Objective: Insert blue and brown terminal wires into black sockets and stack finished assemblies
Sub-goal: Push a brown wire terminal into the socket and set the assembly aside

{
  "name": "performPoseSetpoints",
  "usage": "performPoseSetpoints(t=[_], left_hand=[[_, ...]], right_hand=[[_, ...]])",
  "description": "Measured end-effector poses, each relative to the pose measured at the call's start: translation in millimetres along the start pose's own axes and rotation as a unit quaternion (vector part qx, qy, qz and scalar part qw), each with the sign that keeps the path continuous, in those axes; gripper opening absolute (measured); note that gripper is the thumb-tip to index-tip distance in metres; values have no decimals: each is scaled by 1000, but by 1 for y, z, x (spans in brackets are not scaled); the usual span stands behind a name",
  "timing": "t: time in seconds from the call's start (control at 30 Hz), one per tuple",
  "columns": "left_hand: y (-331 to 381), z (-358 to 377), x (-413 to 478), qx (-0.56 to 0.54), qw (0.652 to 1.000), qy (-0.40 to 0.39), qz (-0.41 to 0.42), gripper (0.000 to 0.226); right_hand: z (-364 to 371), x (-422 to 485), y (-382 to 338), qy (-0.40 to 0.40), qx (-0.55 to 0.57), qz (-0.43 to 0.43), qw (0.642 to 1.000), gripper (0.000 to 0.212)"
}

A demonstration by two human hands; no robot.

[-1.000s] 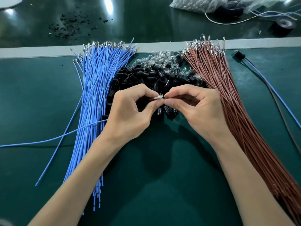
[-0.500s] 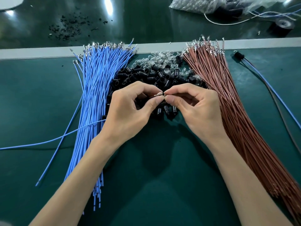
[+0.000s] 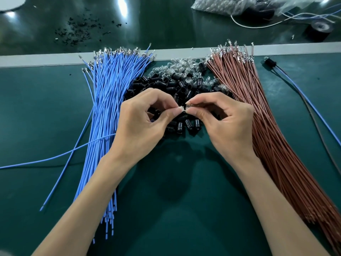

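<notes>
A sheaf of blue wires [image 3: 108, 100] lies on the left and a sheaf of brown wires [image 3: 263, 119] on the right, with a heap of black sockets [image 3: 177, 84] between them. Above the heap's near edge, my left hand [image 3: 142, 130] and my right hand [image 3: 227, 126] meet fingertip to fingertip. Between them shows a small silver terminal [image 3: 183, 108]. My left hand pinches one blue wire [image 3: 55, 157], which trails away to the left. My right hand pinches the terminal from the other side; whatever wire it holds is hidden by the fingers.
Clear glass bulbs [image 3: 177, 64] are mixed into the far side of the heap. One socket with a blue and a dark wire [image 3: 270, 62] lies at far right. Behind a grey strip [image 3: 46, 60] are black scraps [image 3: 79, 32], plastic bags [image 3: 225, 5] and a tape roll [image 3: 318, 30].
Both hands stay pinched together over the sockets and have shifted only slightly. The loose blue wire still trails left.
</notes>
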State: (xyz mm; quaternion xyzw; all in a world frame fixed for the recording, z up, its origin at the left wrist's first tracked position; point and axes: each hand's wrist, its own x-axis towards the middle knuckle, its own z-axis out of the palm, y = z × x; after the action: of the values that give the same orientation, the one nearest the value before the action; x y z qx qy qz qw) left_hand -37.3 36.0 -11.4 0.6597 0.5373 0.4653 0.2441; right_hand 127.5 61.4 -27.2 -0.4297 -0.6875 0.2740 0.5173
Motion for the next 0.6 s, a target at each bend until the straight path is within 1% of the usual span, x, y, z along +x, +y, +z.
performPoseSetpoints(t=[0.1,0.17,0.23,0.3,0.37,0.47,0.6], left_hand=[[2,0,0,-74,995,1,-61,9],[2,-1,1,-99,992,1,-81,11],[1,0,1,-62,996,5,-67,9],[0,2,0,1,1000,5,-27,6],[-1,5,0,39,999,8,-2,12],[0,5,0,23,999,11,-20,16],[5,6,-2,-44,995,-6,-91,12]], right_hand=[[-1,0,0,-2,-2,-7,1000,11],[-1,-1,0,-7,-5,-18,1000,12],[-1,-1,0,-10,-14,-36,999,12],[0,-2,1,-11,-27,-52,998,13],[1,-2,1,-6,-40,-60,997,12],[2,-3,2,11,-42,-71,997,12],[6,-6,2,31,-23,-78,996,13]])
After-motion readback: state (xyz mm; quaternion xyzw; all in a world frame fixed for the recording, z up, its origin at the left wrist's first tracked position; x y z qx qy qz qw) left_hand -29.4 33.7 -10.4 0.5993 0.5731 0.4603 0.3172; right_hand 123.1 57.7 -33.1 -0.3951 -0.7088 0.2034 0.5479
